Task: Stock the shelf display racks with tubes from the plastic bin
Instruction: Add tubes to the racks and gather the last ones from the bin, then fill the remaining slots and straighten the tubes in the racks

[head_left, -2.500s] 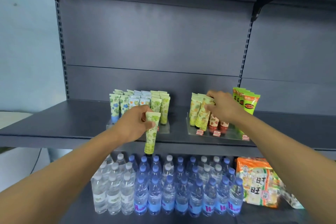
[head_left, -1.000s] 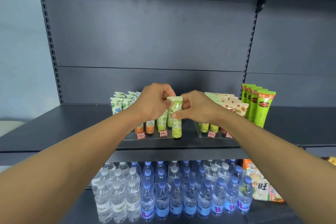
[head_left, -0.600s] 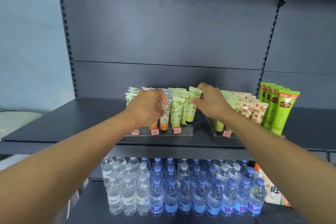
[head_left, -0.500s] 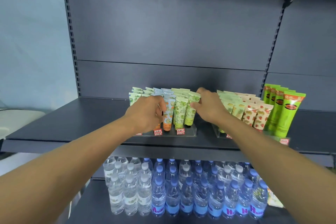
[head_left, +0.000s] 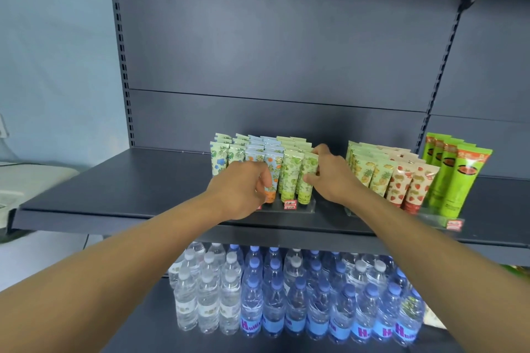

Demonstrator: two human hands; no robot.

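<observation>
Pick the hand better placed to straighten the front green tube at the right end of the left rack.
Right. The right hand already has its fingers on that green tube, while the left hand is over at the orange tube.

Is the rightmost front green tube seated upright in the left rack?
Upright: the green tube stands cap-down in the left rack, level with its neighbours, right hand touching it.

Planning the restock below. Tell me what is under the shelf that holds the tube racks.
Under the shelf stand rows of water bottles: clear-capped ones on the left, blue-capped ones with blue labels to the right. The forearms cover the row ends, and a packet at the right edge is mostly cut off.
</observation>
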